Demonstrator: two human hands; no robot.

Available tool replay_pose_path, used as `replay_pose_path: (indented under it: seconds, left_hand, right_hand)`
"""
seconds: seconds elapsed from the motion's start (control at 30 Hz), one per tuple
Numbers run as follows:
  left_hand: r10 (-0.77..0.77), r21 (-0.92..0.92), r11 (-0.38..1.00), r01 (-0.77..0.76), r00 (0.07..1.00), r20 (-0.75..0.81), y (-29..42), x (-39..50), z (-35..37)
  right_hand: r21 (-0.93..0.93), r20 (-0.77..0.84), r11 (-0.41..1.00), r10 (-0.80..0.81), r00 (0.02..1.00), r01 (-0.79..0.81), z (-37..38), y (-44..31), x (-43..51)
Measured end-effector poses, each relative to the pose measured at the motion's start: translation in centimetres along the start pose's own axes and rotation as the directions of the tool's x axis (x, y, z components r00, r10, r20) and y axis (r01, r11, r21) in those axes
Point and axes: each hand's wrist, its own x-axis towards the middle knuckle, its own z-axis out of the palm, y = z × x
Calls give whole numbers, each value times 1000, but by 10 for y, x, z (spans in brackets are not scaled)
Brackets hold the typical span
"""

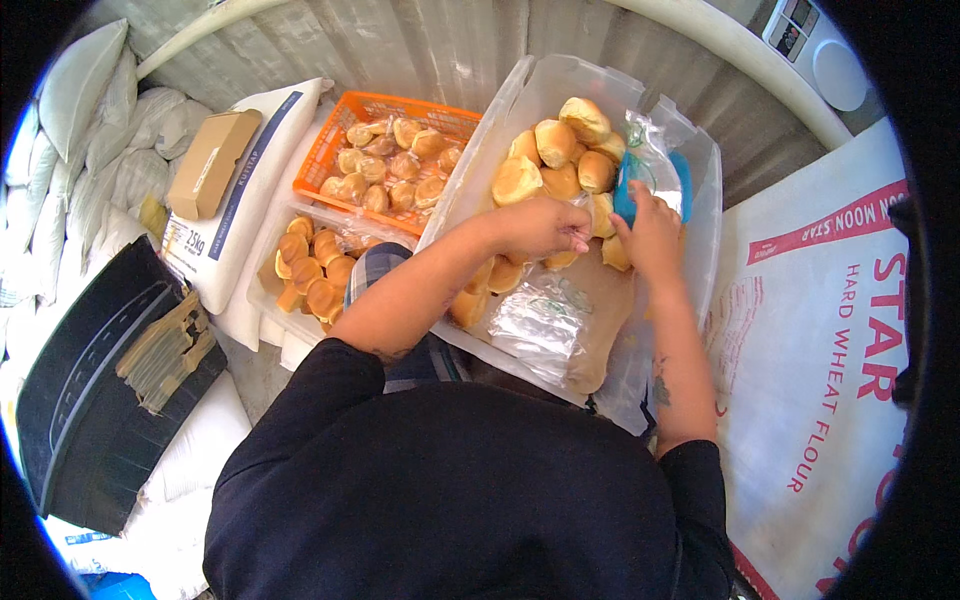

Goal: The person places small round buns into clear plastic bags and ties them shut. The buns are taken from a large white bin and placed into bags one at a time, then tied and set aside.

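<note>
A large translucent plastic bin (pixel 510 367) lies before me, with a heap of bread rolls (pixel 556 142) at its far end and more along its left side. Over the middle of the bin is my left hand (pixel 551 229), its fingers curled near the rolls; clear plastic shows by it, but whether it is gripped I cannot tell. My right hand (pixel 651 225) reaches to the near edge of a blue plastic container (pixel 624 196), fingers bent; its hold is unclear. Clear plastic bags (pixel 651 142) lie on that container. A stack of clear plastic bags (pixel 540 315) rests nearer me in the bin.
Left of the bin, an orange plastic basket (pixel 319 161) holds bagged rolls, and a smaller translucent bin (pixel 262 300) holds unbagged rolls. A cardboard box (pixel 212 165) lies on a flour sack (pixel 281 142). Another flour sack (pixel 795 337) is at right, below a scale (pixel 814 56).
</note>
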Motion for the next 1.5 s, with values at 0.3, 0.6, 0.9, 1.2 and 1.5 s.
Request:
replay_pose_path:
  seconds: [0.3,0.6,0.9,1.2,1.5]
  left_hand:
    - [-85,193,979,68,993,81,5,-3,6]
    - [-457,649,703,291,884,99,-7,-3,9]
    - [-277,476,863,169,947,165,-13,-4,1]
    - [-77,307,951,21,982,171,-19,-1,5]
    - [50,313,946,-80,993,102,-13,2,6]
  right_hand:
    - [-262,202,956,189,961,-133,8,4,2]
    - [515,-4,828,261,965,-222,-3,23,7]
    - [597,-199,771,411,890,-222,-11,33,6]
    - [440,-381,888,320,868,-134,-15,32,8]
    - [521,-303,831,391,869,-192,-11,35,7]
